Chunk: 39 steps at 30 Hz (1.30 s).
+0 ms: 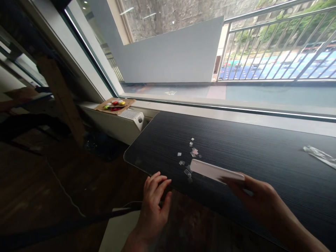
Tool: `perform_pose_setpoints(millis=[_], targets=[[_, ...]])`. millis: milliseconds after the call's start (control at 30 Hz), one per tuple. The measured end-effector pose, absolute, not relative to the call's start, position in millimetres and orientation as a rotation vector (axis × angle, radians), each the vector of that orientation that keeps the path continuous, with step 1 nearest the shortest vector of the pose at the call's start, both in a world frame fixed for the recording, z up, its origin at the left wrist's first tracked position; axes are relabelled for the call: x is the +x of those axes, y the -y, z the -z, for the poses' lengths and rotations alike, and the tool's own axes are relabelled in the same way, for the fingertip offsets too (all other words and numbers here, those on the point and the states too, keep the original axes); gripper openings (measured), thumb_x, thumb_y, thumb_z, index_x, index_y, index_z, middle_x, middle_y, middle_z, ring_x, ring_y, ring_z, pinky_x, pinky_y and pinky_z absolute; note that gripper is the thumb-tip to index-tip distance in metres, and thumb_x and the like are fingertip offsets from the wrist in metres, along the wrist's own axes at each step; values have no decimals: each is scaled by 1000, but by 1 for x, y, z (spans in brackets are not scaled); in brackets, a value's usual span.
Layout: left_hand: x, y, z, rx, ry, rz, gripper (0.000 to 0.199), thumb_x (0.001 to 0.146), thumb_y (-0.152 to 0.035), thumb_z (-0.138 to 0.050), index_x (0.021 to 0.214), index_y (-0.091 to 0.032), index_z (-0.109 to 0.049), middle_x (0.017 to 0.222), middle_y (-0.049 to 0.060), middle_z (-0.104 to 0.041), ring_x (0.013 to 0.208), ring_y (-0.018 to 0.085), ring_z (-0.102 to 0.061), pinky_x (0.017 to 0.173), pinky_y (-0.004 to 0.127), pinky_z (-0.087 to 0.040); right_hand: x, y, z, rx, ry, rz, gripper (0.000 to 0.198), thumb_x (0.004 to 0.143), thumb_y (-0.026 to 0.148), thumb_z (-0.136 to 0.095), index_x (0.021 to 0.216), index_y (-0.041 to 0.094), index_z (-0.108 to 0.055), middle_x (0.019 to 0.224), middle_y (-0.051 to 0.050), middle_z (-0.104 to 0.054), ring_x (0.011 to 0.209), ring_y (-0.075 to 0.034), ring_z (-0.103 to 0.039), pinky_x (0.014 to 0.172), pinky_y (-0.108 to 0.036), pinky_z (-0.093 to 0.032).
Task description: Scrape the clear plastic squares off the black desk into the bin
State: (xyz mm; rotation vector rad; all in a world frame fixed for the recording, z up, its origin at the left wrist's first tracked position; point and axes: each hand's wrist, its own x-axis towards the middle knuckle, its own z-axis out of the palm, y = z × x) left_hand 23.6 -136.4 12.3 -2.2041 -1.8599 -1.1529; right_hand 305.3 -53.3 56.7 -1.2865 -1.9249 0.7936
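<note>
My right hand [256, 192] grips one end of a pale pink flat strip [210, 169] with rounded corners and a small hole near its far end. That strip tilts over the black table [236, 140]; its far end is beside small whitish and see-through square pieces [188, 171]. More of the little pieces [194, 152] lie scattered beyond it, one with a pinkish tint. My left hand [154, 199] holds nothing; its fingers are stretched and slightly bent, thumb apart, at the near table edge. My right fingertips are partly hidden by the strip.
A crumpled clear plastic wrapper [319, 155] lies at the table's right. Left of the table, a white radiator [131, 120] carries brown cardboard [101, 105] with colourful items on it. A large window [170, 63] runs behind. A pale panel [118, 227] is below my left hand.
</note>
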Motion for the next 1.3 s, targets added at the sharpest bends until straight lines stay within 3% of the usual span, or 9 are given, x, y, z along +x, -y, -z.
perform_pose_setpoints(millis=[300,467,733,1067,1300], targets=[[24,141,-14,-2190,1894,1146,32,94,-14,-52,123,-26,-60,120,7,-66,127,26,-56,112,54,-41,299,49,-61,-1238,1997,-892,28,90,41,-59,89,22,-81,82,-2,-81,70,-21,-74,62,-25,-57],[25,140,-15,-2219,1903,1142,31,94,-15,-53,122,-26,-59,119,7,-66,126,27,-57,112,57,-41,321,72,-62,-1408,1798,-884,37,84,59,-65,87,26,-82,87,-3,-83,76,-26,-75,72,-32,-59],[30,138,-21,-2219,1877,1181,31,94,-15,-53,122,-25,-60,119,7,-65,126,26,-56,112,54,-43,325,81,-60,-1468,1717,-1047,44,78,67,-68,87,26,-84,87,-5,-84,78,-29,-76,73,-36,-60],[30,139,-19,-2227,1889,1153,31,94,-15,-51,122,-25,-60,119,8,-65,126,26,-56,112,55,-42,328,93,-57,-1497,1470,-1246,41,68,62,-80,83,25,-85,81,-6,-83,77,-30,-78,70,-33,-64],[30,139,-20,-2230,1881,1146,31,94,-14,-51,122,-25,-58,118,8,-65,126,26,-55,111,54,-44,329,86,-61,-1472,1587,-1382,42,72,60,-77,85,22,-84,88,-8,-84,80,-32,-78,68,-35,-65]])
